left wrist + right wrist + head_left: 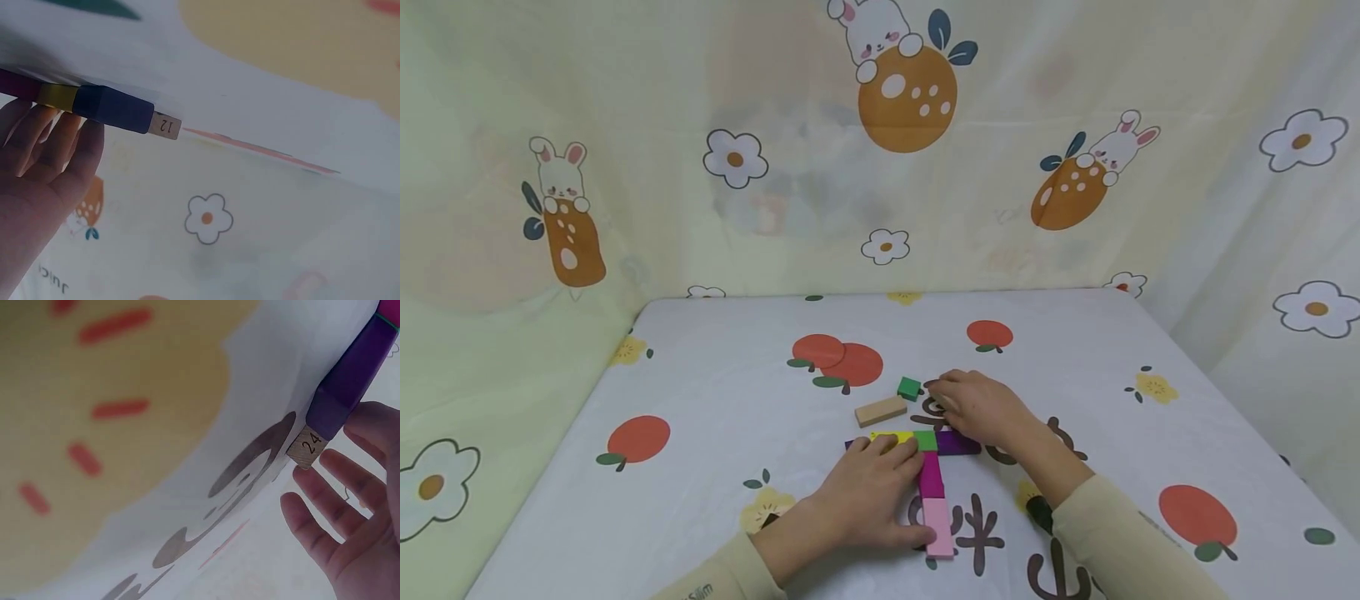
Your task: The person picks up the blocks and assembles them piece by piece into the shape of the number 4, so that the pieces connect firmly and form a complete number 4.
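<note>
We see left hand [867, 493] spread against yellow block [901, 436], right hand [983, 408] loosely open beside purple block [958, 444], neither gripping; both blocks likely light, stiff, best pinched across 2 long sides.

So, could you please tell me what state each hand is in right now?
Left hand: open, fingers touching the yellow block without curling round it.
Right hand: open, fingers apart beside the purple block, no held object visible.
</note>
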